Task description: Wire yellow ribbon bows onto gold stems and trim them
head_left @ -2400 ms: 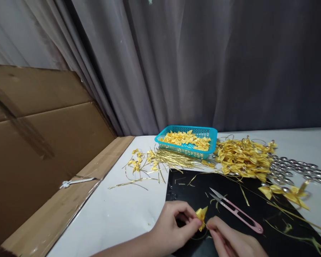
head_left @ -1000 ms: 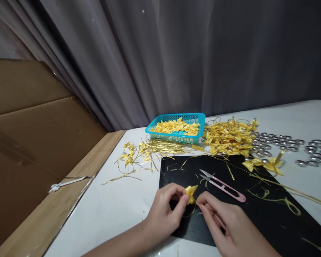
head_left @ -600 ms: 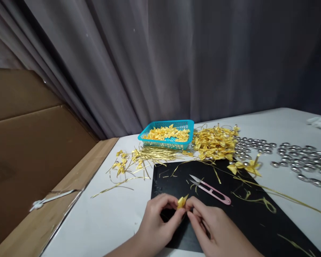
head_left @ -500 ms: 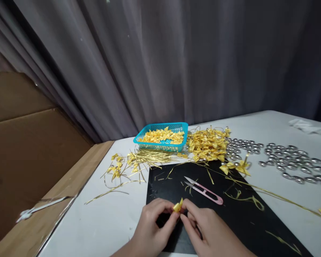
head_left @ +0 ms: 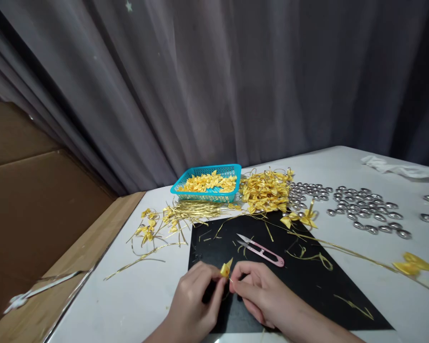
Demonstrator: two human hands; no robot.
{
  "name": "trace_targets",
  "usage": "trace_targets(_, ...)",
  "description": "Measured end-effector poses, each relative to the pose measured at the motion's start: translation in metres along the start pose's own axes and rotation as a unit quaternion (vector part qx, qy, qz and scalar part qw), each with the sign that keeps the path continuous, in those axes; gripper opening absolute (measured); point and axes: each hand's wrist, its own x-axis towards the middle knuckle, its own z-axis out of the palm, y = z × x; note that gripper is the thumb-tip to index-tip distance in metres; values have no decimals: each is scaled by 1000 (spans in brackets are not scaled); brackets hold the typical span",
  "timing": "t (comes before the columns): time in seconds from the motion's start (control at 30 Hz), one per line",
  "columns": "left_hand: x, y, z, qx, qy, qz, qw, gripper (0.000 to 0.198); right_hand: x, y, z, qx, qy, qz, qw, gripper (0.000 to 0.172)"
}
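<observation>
Yellow satin ribbon makes up the small, pointed bow [head_left: 225, 270] pinched between thumb and forefinger of your left hand [head_left: 200, 297], just above the flat black mat [head_left: 314, 286] on the white tabletop [head_left: 117, 290]. Your right hand [head_left: 252, 288], just beside it, has its fingertips closed on what seems a thin, pale strand [head_left: 230, 280] running toward the bow. Expect the bow to be very light, soft and a little slippery, its folds easily crushed; the gathered centre should give your surest hold, leaving the tips free. The strand looks fine and springy, best gripped near its end.
</observation>
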Motion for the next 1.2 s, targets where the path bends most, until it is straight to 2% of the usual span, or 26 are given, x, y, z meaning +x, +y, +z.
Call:
trace_targets(0.1, 1, -2, 1, -42, -25, -86, 995, 13, -2, -1, 0, -18, 16, 4, 1000, 15)
trace_targets(0.2, 4, -4, 2, -156, -48, -201, 966, 16, -1, 2, -2, -114, 67, -73, 989, 15)
trace_targets(0.27, 6, -5, 3, -217, -39, -255, 941, 16, -1, 3, -7, -173, 82, -113, 975, 14)
trace_targets(0.37, 7, -8, 3, -265, -17, -294, 918, 16, -1, -1, -15, -232, 88, -138, 959, 14)
trace_targets(0.47, 7, -8, 3, -295, -12, -298, 908, 16, -2, -7, -18, -261, 108, -162, 945, 14)
trace_targets(0.63, 7, -6, 0, -287, -25, -262, 921, 10, -3, -8, -15, -214, 127, -168, 954, 16)
trace_targets(0.7, 7, -5, -1, -286, -34, -251, 924, 4, -2, -5, -15, -232, 136, -194, 943, 17)
trace_targets(0.83, 8, -4, -1, -279, -58, -242, 928, 10, -4, -1, -18, -286, 141, -238, 917, 20)
trace_targets(0.97, 8, -5, 0, -293, -39, -274, 915, 9, -7, -2, -18, -317, 140, -258, 902, 21)
trace_targets(1.07, 7, -5, -1, -305, -40, -288, 907, 12, -8, -2, -13, -283, 122, -237, 922, 16)
trace_targets(1.2, 8, -4, -4, -310, -54, -261, 913, 13, -6, 2, -6, -213, 71, -196, 954, 9)
